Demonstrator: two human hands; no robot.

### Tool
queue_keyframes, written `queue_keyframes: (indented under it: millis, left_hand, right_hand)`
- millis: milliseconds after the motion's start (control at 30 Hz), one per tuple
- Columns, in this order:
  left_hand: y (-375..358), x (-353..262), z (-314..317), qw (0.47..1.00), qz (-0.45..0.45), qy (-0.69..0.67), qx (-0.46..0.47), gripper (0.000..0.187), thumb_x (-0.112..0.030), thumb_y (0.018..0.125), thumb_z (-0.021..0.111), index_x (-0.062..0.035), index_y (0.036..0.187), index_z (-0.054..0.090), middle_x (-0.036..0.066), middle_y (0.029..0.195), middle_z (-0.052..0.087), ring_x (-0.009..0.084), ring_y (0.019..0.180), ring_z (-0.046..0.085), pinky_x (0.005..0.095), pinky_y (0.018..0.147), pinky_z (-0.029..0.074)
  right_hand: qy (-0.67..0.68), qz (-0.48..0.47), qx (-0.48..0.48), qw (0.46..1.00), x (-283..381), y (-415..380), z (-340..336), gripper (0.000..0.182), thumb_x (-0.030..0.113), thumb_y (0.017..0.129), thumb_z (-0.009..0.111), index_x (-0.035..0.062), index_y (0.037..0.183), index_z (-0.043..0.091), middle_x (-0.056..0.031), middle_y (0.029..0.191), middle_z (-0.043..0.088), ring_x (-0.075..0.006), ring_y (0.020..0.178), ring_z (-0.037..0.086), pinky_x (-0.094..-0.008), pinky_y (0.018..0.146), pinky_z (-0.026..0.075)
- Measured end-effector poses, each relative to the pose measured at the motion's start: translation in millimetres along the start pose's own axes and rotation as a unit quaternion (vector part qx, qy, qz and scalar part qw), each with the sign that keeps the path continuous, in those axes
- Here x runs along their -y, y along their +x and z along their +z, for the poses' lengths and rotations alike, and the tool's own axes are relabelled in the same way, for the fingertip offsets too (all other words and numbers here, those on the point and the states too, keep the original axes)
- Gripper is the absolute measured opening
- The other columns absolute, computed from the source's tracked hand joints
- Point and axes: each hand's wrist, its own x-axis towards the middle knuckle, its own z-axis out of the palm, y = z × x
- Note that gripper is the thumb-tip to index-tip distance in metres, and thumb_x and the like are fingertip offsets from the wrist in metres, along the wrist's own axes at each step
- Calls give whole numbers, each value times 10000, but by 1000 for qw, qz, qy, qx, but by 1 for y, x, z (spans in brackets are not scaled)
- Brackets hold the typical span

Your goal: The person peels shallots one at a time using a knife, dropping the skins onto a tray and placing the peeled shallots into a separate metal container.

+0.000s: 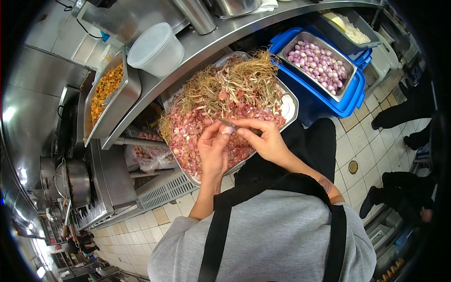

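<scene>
My left hand (214,149) is closed, with a small pinkish shallot (229,130) pinched at the fingertips. In my right hand (264,139) is a small knife (227,123); its short grey blade lies against the shallot, and its handle is mostly hidden by the fingers. Both hands meet over a large metal tray (292,117) heaped with reddish shallot skins (192,136). Dry, stringy stalks with roots (235,84) lie across the far side of the heap.
Peeled shallots (319,66) fill a steel pan (345,87) on a blue lid (359,96) to the right. A steel counter (197,51) holds a white tub (157,51) and a pan of orange food (107,89). Other people's legs (404,113) stand at far right.
</scene>
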Motion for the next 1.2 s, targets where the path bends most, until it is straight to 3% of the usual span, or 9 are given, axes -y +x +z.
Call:
queue_keyframes:
  millis: [167,333,433,500,700,833,933,967,1200]
  left_hand:
    - [-2,-4,15,1000,-20,-1,-14,340,38,804,622,17,1134,543,89,1036,610,149,957,583,261,854,482]
    - [2,3,7,1000,-5,-20,-7,330,42,812,609,20,1134,542,86,1067,600,151,967,579,267,868,476]
    - [1,3,7,1000,-7,-22,-11,325,45,814,603,21,1132,542,90,1067,599,152,956,582,269,863,478]
    - [1,2,7,1000,-6,-25,0,326,45,815,601,23,1134,541,94,1066,600,154,953,583,270,857,480]
    - [0,-5,6,998,-34,-28,51,348,18,816,612,34,1155,533,103,1051,611,162,961,589,268,836,489]
    - [0,-9,10,1000,-14,11,15,354,7,810,626,39,1151,537,107,1025,619,166,946,597,273,822,496]
    - [2,-10,5,999,13,46,14,360,11,799,639,41,1144,540,111,1022,619,164,939,598,274,826,495]
    - [4,-11,3,998,18,55,22,363,13,796,643,41,1143,541,112,1023,619,162,938,598,274,828,493]
    - [1,-15,5,991,43,126,30,324,53,775,645,45,1091,577,82,968,608,131,884,579,241,810,469]
  right_hand:
    - [182,187,68,963,9,-1,-13,326,61,870,564,7,1192,555,-35,897,648,-48,719,554,-187,592,439]
    - [136,103,42,984,19,-5,-3,364,46,878,556,12,1238,516,-40,925,617,-31,718,529,-157,516,384]
    - [49,16,9,999,8,-6,0,342,28,865,561,2,1206,542,-63,965,642,-56,718,560,-192,607,447]
    - [63,37,0,997,8,-6,0,322,35,866,562,3,1186,558,-74,942,653,-63,686,562,-205,624,467]
    - [369,249,26,895,0,-1,-15,271,89,928,478,13,1180,540,-59,734,566,-55,474,403,-181,417,299]
    - [201,194,21,960,-1,-2,-18,281,86,884,555,48,1161,585,-24,777,607,-37,534,442,-177,473,356]
    - [41,26,21,999,3,-4,-7,289,79,852,589,33,1137,601,-22,870,646,-49,641,528,-193,562,425]
    - [44,83,39,995,10,-7,-8,289,69,827,605,23,1113,612,-37,953,663,-59,747,573,-212,649,458]
    - [-20,7,43,999,19,-5,-8,291,66,824,601,27,1113,614,-90,982,669,-97,808,608,-245,699,473]
